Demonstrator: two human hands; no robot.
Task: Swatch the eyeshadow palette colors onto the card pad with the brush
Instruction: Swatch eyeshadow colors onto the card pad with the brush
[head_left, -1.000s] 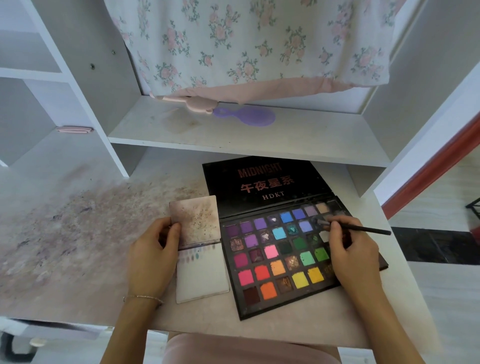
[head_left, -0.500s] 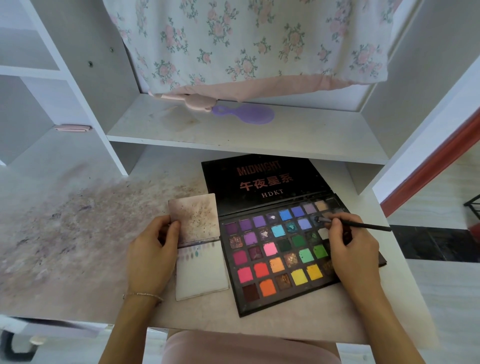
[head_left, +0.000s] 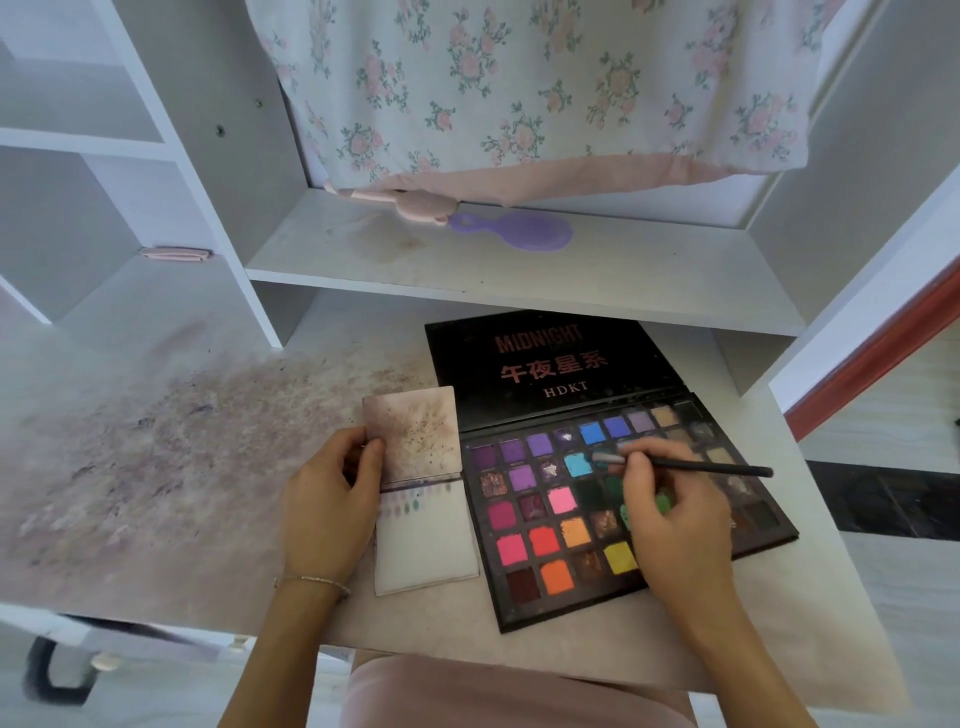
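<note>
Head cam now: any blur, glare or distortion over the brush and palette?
Head view: brush tip and right hand slightly motion-blurred; palette pans sharp, no glare, lid text legible; wide-angle bends the shelf edges; soft daylight, weak shadows; left hand on the pad is sharp.

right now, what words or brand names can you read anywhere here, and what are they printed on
"MIDNIGHT" on the open palette lid, in red, top line.
"午夜星系" on the same lid, in red, below it.
"HDKT" on the same lid, in pale letters, lowest line.
No other text is readable; the card pad shows only colour swatches.
</note>
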